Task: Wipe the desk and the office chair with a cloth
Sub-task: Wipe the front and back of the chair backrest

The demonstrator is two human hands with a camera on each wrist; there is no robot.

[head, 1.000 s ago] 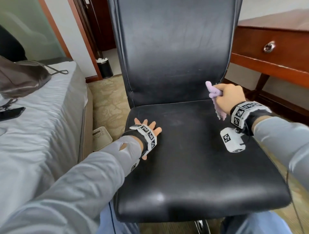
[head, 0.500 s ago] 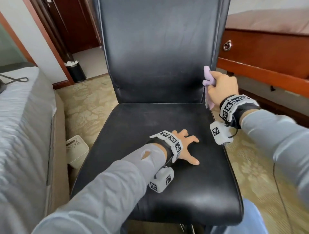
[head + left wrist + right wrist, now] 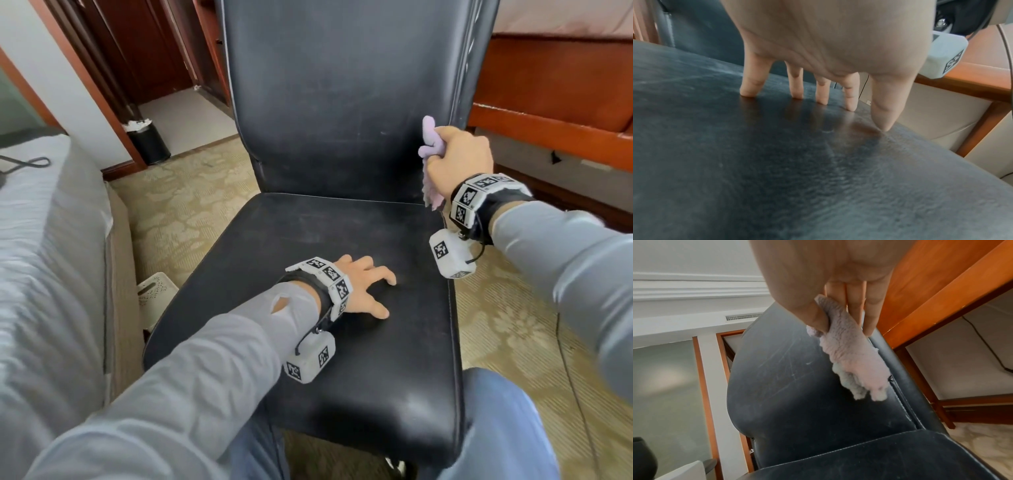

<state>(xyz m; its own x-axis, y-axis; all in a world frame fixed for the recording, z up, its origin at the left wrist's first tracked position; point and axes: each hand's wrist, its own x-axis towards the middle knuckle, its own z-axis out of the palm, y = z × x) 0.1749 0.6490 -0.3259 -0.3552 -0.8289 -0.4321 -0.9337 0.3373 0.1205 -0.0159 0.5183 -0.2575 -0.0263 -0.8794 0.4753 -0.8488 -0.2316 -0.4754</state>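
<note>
I have the black office chair square in front of me, its tall backrest rising at the far side and its seat spreading toward me. To the right, past the backrest edge, stands the wooden desk, and on the left is a bed with grey bedding; a patterned carpet covers the floor between. A small black bin sits far left by the doorway. My left hand is planted on the middle of the seat, released, its spread fingertips pressing the leather. My right hand is clenched around the pale purple cloth, held at the right edge of the backrest just above the seat; the thumb pins the cloth against the fingers and one end dangles below.
</note>
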